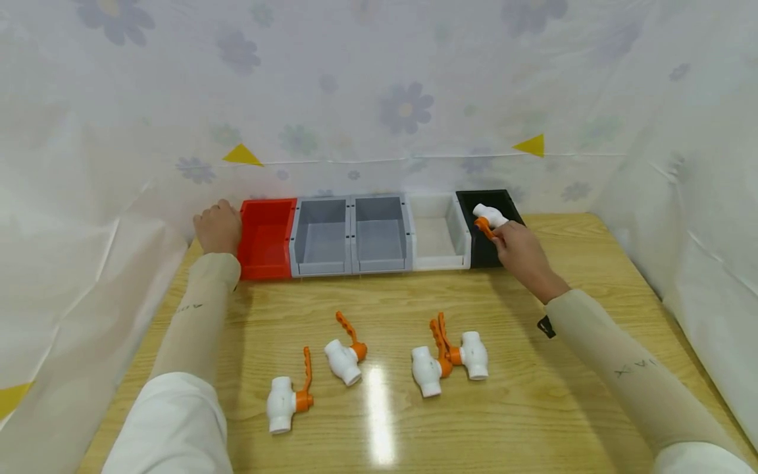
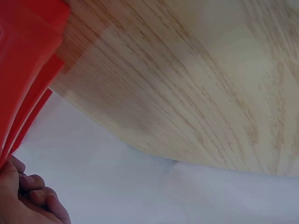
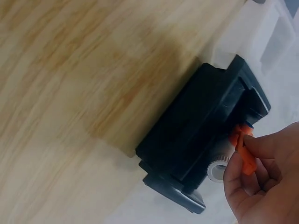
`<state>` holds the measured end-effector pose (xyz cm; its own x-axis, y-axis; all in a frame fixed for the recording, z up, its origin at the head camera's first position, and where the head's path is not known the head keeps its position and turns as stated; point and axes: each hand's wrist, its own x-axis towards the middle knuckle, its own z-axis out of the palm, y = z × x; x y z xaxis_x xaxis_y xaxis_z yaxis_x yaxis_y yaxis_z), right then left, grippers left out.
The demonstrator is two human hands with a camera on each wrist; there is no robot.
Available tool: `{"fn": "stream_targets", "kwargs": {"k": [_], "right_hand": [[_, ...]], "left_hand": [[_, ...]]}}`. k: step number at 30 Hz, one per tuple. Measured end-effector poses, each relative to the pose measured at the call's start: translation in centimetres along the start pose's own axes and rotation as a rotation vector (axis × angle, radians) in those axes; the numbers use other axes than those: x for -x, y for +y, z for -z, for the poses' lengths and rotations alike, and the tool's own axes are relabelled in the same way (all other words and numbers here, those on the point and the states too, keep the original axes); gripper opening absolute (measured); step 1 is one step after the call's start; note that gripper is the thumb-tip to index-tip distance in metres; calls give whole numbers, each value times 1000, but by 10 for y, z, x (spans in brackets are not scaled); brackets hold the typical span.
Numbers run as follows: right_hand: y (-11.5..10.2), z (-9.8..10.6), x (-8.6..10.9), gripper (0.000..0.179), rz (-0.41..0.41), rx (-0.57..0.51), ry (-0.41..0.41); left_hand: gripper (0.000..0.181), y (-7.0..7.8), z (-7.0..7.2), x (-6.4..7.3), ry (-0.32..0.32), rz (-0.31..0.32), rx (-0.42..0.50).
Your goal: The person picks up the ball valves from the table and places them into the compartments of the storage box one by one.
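In the head view, my right hand pinches the orange handle of a white PVC ball valve. The valve is over the black bin; in the right wrist view, thumb and finger meet on the handle. At the far left, my left hand is at the red bin. Its curled fingers grip the bin's side edge in the left wrist view, where the thumb is partly hidden. Several more ball valves lie on the table: one, another, and a pair with handles touching.
Between the red and black bins stand two grey bins and a white bin, all in one row. The wooden table meets a floral sheet behind the bins. Yellow triangles mark the sheet.
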<state>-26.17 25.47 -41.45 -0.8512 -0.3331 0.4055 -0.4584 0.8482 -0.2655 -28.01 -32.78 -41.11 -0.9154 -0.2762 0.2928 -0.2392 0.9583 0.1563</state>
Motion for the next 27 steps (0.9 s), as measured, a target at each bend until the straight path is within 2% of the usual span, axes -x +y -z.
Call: {"fn": "stream_targets", "kwargs": {"k": [7, 15, 21, 27], "right_hand": [[4, -17, -8, 17, -68, 10, -94], [6, -25, -18, 16, -50, 11, -104], [7, -30, -24, 20, -77, 13, -167], [12, -39, -23, 19, -99, 35, -190]], "left_hand": [[34, -3, -4, -3, -32, 5, -4], [33, 0, -1, -4, -12, 4, -4], [32, 1, 0, -2, 21, 7, -6], [32, 0, -1, -2, 7, -1, -7]]}}
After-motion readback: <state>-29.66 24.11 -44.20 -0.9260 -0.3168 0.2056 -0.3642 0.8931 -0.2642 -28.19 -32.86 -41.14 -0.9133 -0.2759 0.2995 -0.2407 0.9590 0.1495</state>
